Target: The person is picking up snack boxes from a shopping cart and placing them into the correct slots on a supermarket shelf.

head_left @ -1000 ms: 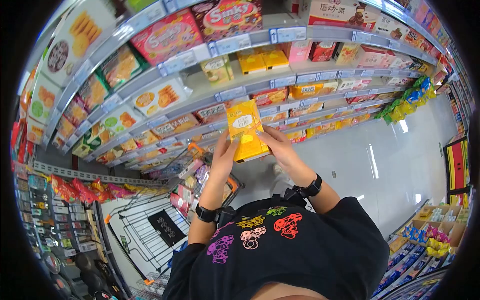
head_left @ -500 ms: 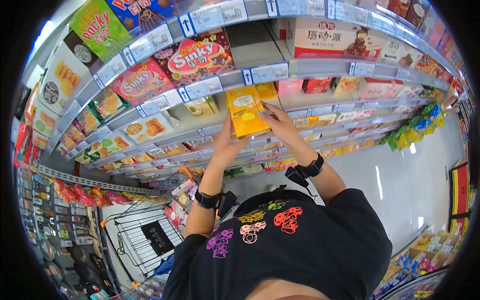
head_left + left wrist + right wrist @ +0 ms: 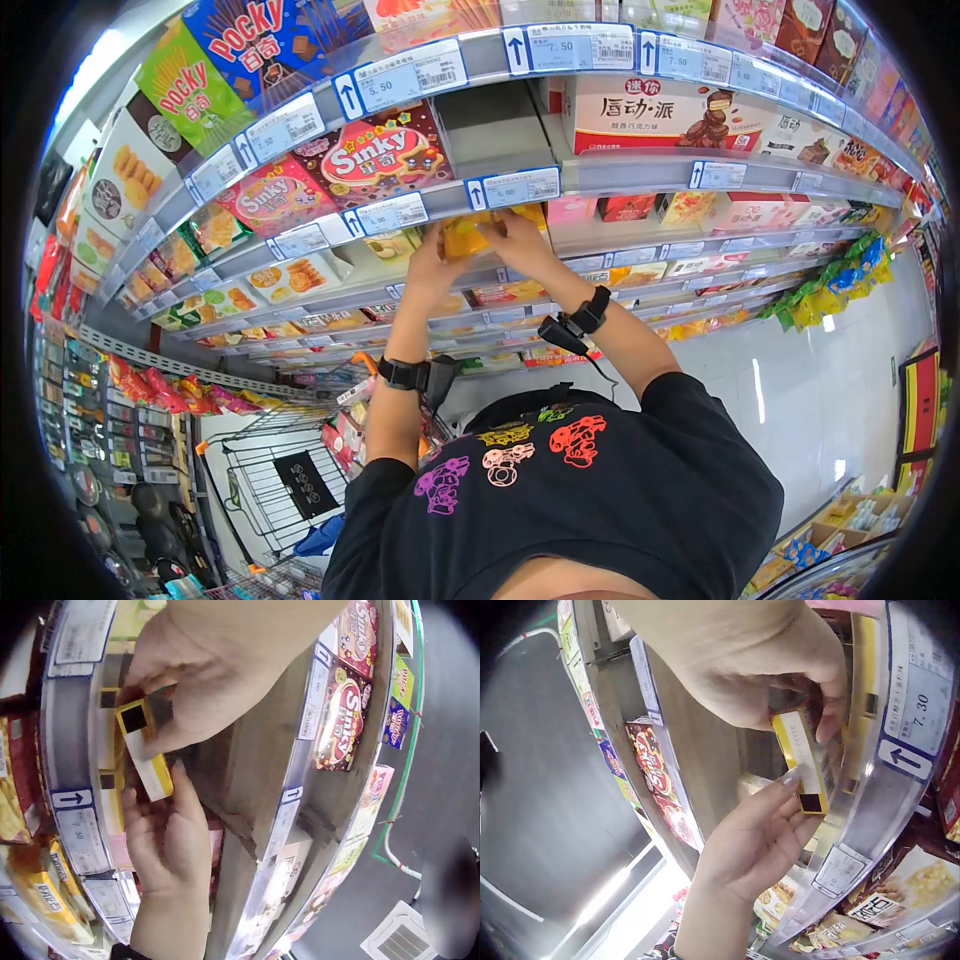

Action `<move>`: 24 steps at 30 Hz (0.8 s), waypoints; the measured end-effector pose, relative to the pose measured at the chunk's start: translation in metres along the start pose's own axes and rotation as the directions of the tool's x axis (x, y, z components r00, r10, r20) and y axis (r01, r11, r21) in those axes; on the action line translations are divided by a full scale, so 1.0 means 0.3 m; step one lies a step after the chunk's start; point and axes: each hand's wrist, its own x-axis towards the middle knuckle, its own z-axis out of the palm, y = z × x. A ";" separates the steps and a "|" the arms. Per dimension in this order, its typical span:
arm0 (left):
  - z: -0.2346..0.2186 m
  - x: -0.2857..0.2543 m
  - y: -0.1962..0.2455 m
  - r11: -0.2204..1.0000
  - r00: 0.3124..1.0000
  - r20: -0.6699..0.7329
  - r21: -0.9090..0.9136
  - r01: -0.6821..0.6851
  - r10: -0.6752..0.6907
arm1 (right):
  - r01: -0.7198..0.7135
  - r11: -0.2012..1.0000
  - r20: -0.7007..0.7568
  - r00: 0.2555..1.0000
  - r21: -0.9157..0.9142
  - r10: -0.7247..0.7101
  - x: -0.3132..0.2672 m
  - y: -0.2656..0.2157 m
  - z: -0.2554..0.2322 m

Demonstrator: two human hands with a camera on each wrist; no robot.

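A yellow box of snack sticks (image 3: 464, 238) is held between both hands at the shelf, its white end with a black square facing the left wrist camera. My left hand (image 3: 434, 266) grips one side of it, thumb laid on the white end in the left wrist view. Across from it my right hand (image 3: 522, 248) grips the other side, its thumb at the box edge in the right wrist view. More yellow boxes (image 3: 109, 742) stand on the shelf right beside the held box (image 3: 146, 761).
A price-tag rail (image 3: 510, 188) runs just above the hands. Pink and brown Sinky boxes (image 3: 385, 155) fill the shelf above at left. A wire shopping cart (image 3: 270, 470) stands at lower left, and floor (image 3: 720, 380) lies at right.
Both hands have carried the yellow box from in front of the body forward onto the shelf, beneath the price rail. The head view has shifted closer to the shelves.
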 end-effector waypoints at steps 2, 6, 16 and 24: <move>-0.001 0.016 0.008 0.999 0.999 -0.036 0.046 -0.022 0.023 | 0.060 0.997 -0.029 0.998 -0.040 -0.061 0.026 0.032 0.017; 0.002 0.038 0.004 0.941 0.998 -0.049 0.337 -0.028 0.047 | 0.054 0.982 0.081 0.996 -0.181 -0.040 0.034 -0.001 -0.016; 0.027 0.028 -0.056 0.828 0.945 -0.105 0.517 -0.215 0.311 | 0.300 0.856 0.065 0.951 -0.422 -0.302 0.019 0.056 0.014; 0.047 0.025 -0.052 0.785 0.945 -0.173 0.608 -0.120 0.279 | 0.288 0.791 0.025 0.945 -0.540 -0.327 0.013 0.043 0.017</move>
